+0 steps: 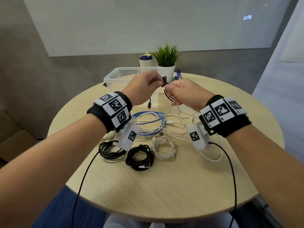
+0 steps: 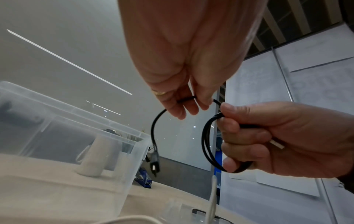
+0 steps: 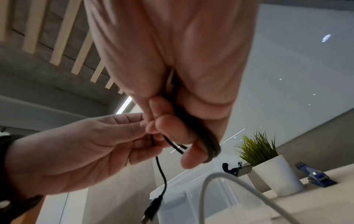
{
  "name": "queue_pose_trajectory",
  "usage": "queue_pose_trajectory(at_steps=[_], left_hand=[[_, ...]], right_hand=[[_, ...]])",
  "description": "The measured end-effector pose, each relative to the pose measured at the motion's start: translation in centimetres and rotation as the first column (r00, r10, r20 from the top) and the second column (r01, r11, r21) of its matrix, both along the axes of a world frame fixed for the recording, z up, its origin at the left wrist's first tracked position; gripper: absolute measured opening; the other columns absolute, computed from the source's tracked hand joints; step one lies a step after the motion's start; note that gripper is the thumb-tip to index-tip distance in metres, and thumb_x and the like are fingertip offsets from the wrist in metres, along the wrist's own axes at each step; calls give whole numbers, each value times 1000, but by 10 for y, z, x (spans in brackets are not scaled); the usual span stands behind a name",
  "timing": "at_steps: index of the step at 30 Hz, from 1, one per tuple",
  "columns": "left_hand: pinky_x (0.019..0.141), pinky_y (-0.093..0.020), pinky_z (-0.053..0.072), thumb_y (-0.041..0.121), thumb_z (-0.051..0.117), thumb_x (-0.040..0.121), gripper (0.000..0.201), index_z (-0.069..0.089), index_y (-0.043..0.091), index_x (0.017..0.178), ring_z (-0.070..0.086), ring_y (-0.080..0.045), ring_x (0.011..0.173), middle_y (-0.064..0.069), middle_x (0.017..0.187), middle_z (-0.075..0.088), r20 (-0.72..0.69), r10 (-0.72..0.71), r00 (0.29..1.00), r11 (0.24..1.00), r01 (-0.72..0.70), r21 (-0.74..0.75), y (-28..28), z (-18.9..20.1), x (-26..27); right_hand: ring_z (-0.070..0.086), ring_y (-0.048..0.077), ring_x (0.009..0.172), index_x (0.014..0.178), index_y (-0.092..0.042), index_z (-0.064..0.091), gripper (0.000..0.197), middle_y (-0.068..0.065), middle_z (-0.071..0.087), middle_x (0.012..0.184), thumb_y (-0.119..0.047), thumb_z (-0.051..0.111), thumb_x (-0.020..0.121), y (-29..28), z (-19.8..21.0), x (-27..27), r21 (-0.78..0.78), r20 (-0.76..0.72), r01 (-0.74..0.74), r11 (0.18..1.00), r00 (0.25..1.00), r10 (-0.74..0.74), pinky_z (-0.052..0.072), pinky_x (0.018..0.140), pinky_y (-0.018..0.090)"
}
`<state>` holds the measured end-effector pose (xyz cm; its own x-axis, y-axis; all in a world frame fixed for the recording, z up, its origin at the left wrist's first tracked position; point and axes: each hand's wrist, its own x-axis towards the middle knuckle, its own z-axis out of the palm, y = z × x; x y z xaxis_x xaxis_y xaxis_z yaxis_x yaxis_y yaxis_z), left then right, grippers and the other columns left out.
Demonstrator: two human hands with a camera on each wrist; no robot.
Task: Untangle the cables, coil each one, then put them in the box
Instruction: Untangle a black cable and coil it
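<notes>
round light-wood table [image 1: 164, 186], grey wall [image 1: 29, 51] behind, large white board [image 1: 148, 22] on it, glass partition [image 1: 283, 66] at right, slatted ceiling [image 3: 57, 37] with strip light [image 2: 69, 62], blue floor [image 1: 54, 216]

- An office meeting room or small recording room, by the look of it.
- A round table [image 1: 164, 186] with a pale wood-grain top stands close to the wall.
- Behind it hangs a large white board or screen [image 1: 148, 25] on a grey wall [image 1: 24, 55].
- The right wrist view shows a ceiling with pale wooden slats [image 3: 63, 45]; a thin strip light [image 2: 69, 62] runs overhead in the left wrist view.
- Desk items sit at the table's far edge: a small potted plant [image 1: 166, 63], a blue stapler [image 1: 178, 75], a white and blue bottle [image 1: 145, 60].
- A clear plastic box [image 1: 115, 74] and several charging cables [image 1: 153, 124] lie on the table.
- Blue carpet [image 1: 54, 211] covers the floor below.
</notes>
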<state>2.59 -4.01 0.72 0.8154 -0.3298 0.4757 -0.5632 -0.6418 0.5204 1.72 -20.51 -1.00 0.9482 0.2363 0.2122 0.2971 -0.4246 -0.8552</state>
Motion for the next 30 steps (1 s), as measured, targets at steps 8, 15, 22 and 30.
queue_pose_trajectory(at_steps=[8,15,22,30], left_hand=[[83,-42,50,24,43,100,29,62,2,101,52,-18,75,-11,81,56,-133,-186,974,969,159,-189,-1,1,-9],[72,-29,45,27,39,102,32,58,12,81,50,-16,69,-7,74,55,-192,-213,958,954,162,-254,0,1,-11],[73,-35,49,28,45,99,29,59,18,75,53,-14,67,-2,67,55,-166,-124,978,965,80,-250,6,2,-10],[82,-23,55,-1,50,92,19,63,10,85,61,-12,75,-6,81,63,-269,-162,950,933,58,-355,22,-8,-5]], right_hand=[[32,12,41,74,-11,46,37,-4,32,45,-29,33,104,2,15,-12,545,-74,-117,830,980,186,51,54,29],[49,14,52,74,-11,50,38,1,45,54,-30,34,103,4,21,-14,505,-25,-154,849,981,193,50,66,31],[60,21,64,80,-8,71,14,7,66,69,-16,63,90,-4,11,-9,280,114,-7,960,993,-27,46,52,27],[53,14,47,76,-5,66,17,1,63,57,-8,59,91,-6,19,-10,490,61,25,871,996,-63,41,46,23]])
